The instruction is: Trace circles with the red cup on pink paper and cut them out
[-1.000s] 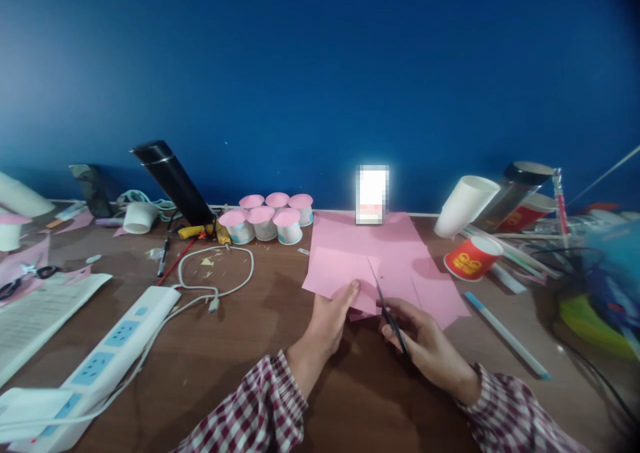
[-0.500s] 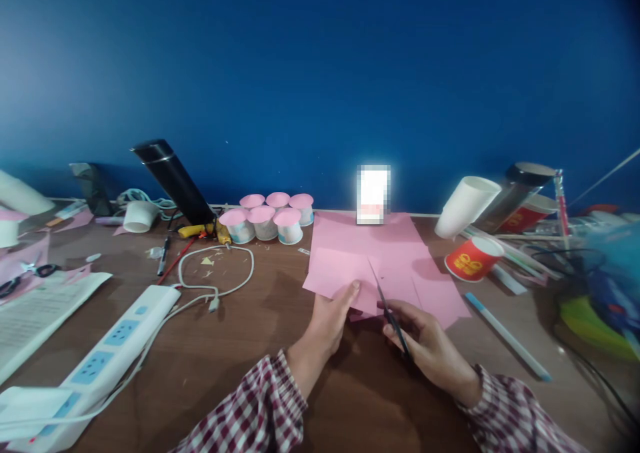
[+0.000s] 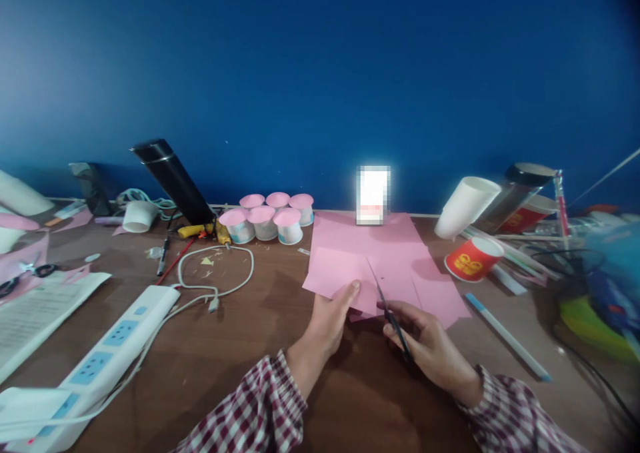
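My left hand (image 3: 327, 323) pinches the near edge of a pink sheet of paper (image 3: 337, 273), thumb on top and fingers hidden beneath. In my right hand (image 3: 425, 346) is a pair of dark-handled scissors (image 3: 395, 326), its blades pointing away from me along the right edge of that sheet. The blades look nearly together; whether paper lies between them I cannot tell. Under both lie larger pink sheets (image 3: 400, 246), flat on the brown table (image 3: 260, 373).
Several short cups with pink tops (image 3: 263, 223) stand behind, left of a bright phone screen (image 3: 373, 196). A red paper cup (image 3: 474, 258) and a blue-capped pen (image 3: 507, 336) lie right. At left are a power strip (image 3: 113, 346), a cable, a black flask (image 3: 173, 181) and other scissors (image 3: 33, 268).
Both hands, the held paper and the scissors stay practically still. At the far left edge, a pink-topped white cup has shifted and tilted.
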A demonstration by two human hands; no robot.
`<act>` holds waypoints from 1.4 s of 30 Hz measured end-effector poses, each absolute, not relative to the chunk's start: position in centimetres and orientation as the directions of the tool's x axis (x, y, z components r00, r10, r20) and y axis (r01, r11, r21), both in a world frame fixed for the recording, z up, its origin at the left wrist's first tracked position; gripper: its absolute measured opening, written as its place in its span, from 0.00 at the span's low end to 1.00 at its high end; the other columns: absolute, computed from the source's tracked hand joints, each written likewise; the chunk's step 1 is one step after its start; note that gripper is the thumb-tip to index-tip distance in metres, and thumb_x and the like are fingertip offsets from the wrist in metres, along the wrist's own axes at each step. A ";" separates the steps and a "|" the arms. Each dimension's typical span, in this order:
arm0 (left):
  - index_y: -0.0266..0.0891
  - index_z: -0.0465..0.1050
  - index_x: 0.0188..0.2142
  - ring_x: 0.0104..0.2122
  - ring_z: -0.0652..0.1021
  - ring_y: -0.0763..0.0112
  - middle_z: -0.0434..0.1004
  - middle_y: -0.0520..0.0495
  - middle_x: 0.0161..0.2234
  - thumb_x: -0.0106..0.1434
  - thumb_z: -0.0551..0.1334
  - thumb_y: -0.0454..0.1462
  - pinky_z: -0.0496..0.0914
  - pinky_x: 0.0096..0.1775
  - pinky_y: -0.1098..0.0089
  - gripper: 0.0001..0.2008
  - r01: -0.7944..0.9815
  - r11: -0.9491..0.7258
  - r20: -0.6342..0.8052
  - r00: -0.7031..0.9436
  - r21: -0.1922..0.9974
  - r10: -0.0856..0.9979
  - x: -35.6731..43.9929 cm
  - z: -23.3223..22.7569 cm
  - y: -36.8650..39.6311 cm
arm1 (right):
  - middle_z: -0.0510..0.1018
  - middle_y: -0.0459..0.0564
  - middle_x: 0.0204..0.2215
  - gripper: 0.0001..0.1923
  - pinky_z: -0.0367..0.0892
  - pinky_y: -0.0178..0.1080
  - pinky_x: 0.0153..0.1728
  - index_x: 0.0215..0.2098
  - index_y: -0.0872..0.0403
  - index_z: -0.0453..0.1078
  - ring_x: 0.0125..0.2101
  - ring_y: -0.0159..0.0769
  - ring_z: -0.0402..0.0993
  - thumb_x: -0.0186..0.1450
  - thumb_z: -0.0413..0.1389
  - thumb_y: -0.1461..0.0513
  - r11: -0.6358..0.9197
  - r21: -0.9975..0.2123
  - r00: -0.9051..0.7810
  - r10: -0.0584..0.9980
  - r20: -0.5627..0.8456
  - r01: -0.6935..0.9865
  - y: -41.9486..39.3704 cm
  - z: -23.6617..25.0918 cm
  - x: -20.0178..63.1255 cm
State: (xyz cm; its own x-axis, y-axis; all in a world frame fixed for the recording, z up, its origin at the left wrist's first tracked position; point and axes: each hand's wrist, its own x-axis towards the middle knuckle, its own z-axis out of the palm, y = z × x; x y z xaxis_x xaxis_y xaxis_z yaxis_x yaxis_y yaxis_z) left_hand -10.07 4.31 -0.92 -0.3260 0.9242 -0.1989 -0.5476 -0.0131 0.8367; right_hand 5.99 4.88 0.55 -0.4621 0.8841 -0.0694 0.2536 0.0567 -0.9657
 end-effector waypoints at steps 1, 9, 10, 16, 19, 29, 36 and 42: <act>0.35 0.64 0.51 0.44 0.75 0.60 0.76 0.40 0.40 0.49 0.69 0.39 0.68 0.47 0.61 0.30 -0.547 -0.012 -0.200 -0.327 0.837 0.924 -10.1 -0.9 4.3 | 0.70 0.46 0.24 0.20 0.62 0.32 0.22 0.47 0.59 0.66 0.23 0.30 0.64 0.60 0.55 0.56 0.055 -0.965 -0.461 0.885 -0.071 0.255 4.8 0.6 6.0; 0.37 0.60 0.55 0.46 0.74 0.60 0.74 0.38 0.46 0.52 0.67 0.38 0.67 0.49 0.60 0.32 -0.528 -0.031 -0.161 -0.313 0.849 0.936 -10.1 -0.5 4.3 | 0.70 0.46 0.24 0.20 0.62 0.31 0.20 0.48 0.59 0.66 0.22 0.29 0.64 0.60 0.55 0.56 0.035 -0.966 -0.458 0.885 -0.089 0.255 4.8 0.7 6.0; 0.38 0.60 0.55 0.46 0.74 0.59 0.73 0.38 0.46 0.52 0.67 0.39 0.67 0.49 0.60 0.32 -0.523 -0.029 -0.161 -0.315 0.852 0.936 -10.1 -0.5 4.3 | 0.70 0.46 0.24 0.21 0.62 0.31 0.20 0.48 0.59 0.66 0.22 0.29 0.64 0.60 0.55 0.56 0.033 -0.965 -0.456 0.885 -0.093 0.260 4.8 0.7 6.0; 0.38 0.60 0.56 0.46 0.74 0.59 0.73 0.38 0.47 0.51 0.68 0.39 0.66 0.49 0.60 0.33 -0.512 -0.037 -0.156 -0.329 0.858 0.931 -10.2 -0.5 4.3 | 0.70 0.45 0.22 0.21 0.61 0.30 0.18 0.47 0.59 0.67 0.21 0.29 0.64 0.59 0.56 0.56 0.015 -0.966 -0.435 0.895 -0.102 0.257 4.7 0.9 5.8; 0.38 0.60 0.55 0.45 0.74 0.60 0.73 0.38 0.47 0.51 0.68 0.38 0.66 0.49 0.61 0.33 -0.536 -0.041 -0.155 -0.316 0.843 0.936 -10.1 -0.4 4.2 | 0.71 0.46 0.23 0.21 0.64 0.32 0.20 0.46 0.59 0.68 0.22 0.30 0.65 0.58 0.56 0.56 0.026 -0.967 -0.430 0.899 -0.088 0.252 4.7 1.0 5.8; 0.37 0.60 0.55 0.43 0.75 0.60 0.75 0.39 0.44 0.49 0.69 0.39 0.68 0.46 0.62 0.34 -0.531 -0.008 -0.181 -0.303 0.847 0.935 -10.0 -0.3 4.1 | 0.72 0.47 0.25 0.19 0.66 0.33 0.24 0.46 0.57 0.66 0.25 0.32 0.68 0.60 0.56 0.56 0.070 -0.964 -0.454 0.889 -0.056 0.256 4.8 1.0 5.8; 0.37 0.59 0.56 0.46 0.73 0.60 0.75 0.39 0.43 0.50 0.68 0.38 0.67 0.48 0.62 0.34 -0.523 -0.010 -0.169 -0.294 0.852 0.941 -10.1 -0.5 4.1 | 0.72 0.47 0.26 0.18 0.65 0.32 0.22 0.46 0.57 0.66 0.24 0.30 0.67 0.60 0.56 0.56 0.075 -0.970 -0.453 0.891 -0.040 0.233 4.8 0.8 5.9; 0.37 0.61 0.54 0.44 0.75 0.61 0.76 0.40 0.41 0.50 0.68 0.39 0.67 0.47 0.62 0.33 -0.540 0.000 -0.183 -0.285 0.841 0.941 -10.0 -0.3 4.1 | 0.71 0.46 0.23 0.19 0.65 0.32 0.21 0.45 0.58 0.68 0.22 0.30 0.66 0.59 0.57 0.55 0.065 -0.969 -0.427 0.903 -0.043 0.237 4.8 1.2 5.6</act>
